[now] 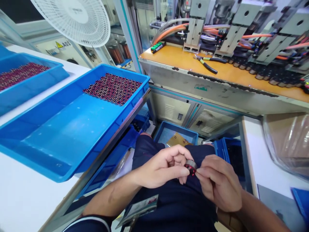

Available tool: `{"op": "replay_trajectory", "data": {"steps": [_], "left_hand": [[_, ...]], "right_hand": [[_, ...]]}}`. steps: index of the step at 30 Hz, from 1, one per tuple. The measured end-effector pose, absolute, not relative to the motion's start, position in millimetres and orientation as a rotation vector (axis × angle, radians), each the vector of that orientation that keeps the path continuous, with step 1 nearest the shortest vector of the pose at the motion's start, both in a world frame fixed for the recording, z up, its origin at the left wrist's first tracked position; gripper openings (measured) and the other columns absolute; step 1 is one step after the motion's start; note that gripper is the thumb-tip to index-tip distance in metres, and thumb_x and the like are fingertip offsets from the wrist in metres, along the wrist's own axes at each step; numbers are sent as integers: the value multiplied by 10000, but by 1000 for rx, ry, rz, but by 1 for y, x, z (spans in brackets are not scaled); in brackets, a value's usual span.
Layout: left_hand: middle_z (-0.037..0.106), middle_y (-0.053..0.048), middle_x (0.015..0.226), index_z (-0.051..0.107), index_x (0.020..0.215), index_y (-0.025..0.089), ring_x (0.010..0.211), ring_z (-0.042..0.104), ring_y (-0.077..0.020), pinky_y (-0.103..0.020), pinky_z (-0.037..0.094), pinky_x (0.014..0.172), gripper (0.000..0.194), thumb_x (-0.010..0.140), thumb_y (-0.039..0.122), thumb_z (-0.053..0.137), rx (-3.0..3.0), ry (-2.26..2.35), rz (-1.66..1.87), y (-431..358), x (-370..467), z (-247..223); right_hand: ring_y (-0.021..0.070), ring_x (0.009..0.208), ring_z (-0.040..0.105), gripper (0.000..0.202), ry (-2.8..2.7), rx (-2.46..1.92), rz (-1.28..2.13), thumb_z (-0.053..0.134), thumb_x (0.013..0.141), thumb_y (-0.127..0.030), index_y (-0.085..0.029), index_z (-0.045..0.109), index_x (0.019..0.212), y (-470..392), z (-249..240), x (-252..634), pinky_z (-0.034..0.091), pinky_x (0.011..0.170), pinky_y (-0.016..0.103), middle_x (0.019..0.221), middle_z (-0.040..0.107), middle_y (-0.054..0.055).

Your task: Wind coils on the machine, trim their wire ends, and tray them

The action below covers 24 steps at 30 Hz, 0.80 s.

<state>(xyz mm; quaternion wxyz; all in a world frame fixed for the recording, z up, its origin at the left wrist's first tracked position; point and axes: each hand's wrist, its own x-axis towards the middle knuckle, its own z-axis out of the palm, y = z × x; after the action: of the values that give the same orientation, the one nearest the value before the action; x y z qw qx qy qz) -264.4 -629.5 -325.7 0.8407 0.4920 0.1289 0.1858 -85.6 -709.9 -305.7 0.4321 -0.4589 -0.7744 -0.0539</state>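
Observation:
Over my lap, my left hand (170, 166) grips a small round motor part (190, 165) between thumb and fingers. The part has a grey metal rim and a dark face with bright red bits, tilted toward me. My right hand (218, 180) is closed in a pinch at the part's right edge, its thumb and fingertip touching the red side. Whether a fine wire or other tiny thing is between those fingertips cannot be made out.
To the left, a blue tray (60, 161) holds rows of small red-and-dark parts (113, 88); another blue tray (55, 75) stands behind it. Pliers (207, 64) lie on the orange machine bench (169, 58). A blue bin (160, 132) sits below, beyond my knees. A white fan (74, 19) stands at upper left.

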Motion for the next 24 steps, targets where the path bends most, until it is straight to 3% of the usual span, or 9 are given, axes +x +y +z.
{"op": "replay_trajectory", "data": {"steps": [5, 10, 12, 15, 17, 20, 24], "left_hand": [[652, -14, 805, 556, 1011, 168, 640, 649, -92, -217, 533, 622, 217, 839, 167, 688, 1052, 240, 581, -634, -261, -330], [643, -74, 1096, 569, 752, 136, 885, 699, -161, -285, 554, 787, 276, 680, 158, 834, 946, 97, 747, -635, -258, -329], [692, -48, 1009, 524, 691, 141, 968, 698, -188, -334, 532, 891, 333, 660, 179, 854, 844, 30, 791, -635, -255, -327], [722, -30, 926, 565, 766, 161, 1061, 680, -211, -352, 499, 952, 335, 670, 299, 855, 729, 53, 764, -633, -250, -326], [721, -60, 912, 626, 861, 145, 944, 698, -175, -285, 518, 863, 370, 715, 436, 801, 778, 138, 646, -630, -247, -326], [687, -52, 729, 644, 849, 99, 601, 651, -108, -216, 500, 622, 473, 766, 561, 699, 905, 175, 373, -626, -244, -327], [636, 11, 653, 603, 913, 129, 513, 606, -80, -197, 486, 557, 317, 806, 401, 726, 938, 215, 443, -628, -244, -326]], "right_hand": [[140, 676, 621, 112, -1804, -1114, -226, 570, 871, -34, -142, 584, 898, -709, -310, -89, 535, 618, 259, 741, 611, 36], [132, 680, 611, 129, -1758, -1157, -184, 565, 857, -27, -142, 574, 916, -708, -309, -88, 527, 602, 239, 763, 613, 47], [134, 669, 612, 133, -1765, -1114, -181, 553, 856, -27, -144, 571, 916, -707, -307, -87, 538, 602, 243, 742, 609, 40], [133, 625, 608, 139, -1836, -1008, -199, 530, 866, -41, -163, 573, 915, -705, -301, -84, 552, 590, 255, 700, 603, 19], [126, 586, 597, 135, -1931, -969, -184, 519, 879, -49, -172, 571, 902, -703, -298, -82, 540, 555, 251, 664, 588, 3], [122, 553, 580, 108, -2020, -945, -211, 514, 899, -61, -158, 562, 904, -702, -295, -79, 508, 501, 244, 646, 573, 3], [138, 606, 608, 89, -1974, -947, -391, 537, 894, -51, -123, 569, 935, -701, -294, -78, 553, 557, 269, 713, 601, 42]]}}
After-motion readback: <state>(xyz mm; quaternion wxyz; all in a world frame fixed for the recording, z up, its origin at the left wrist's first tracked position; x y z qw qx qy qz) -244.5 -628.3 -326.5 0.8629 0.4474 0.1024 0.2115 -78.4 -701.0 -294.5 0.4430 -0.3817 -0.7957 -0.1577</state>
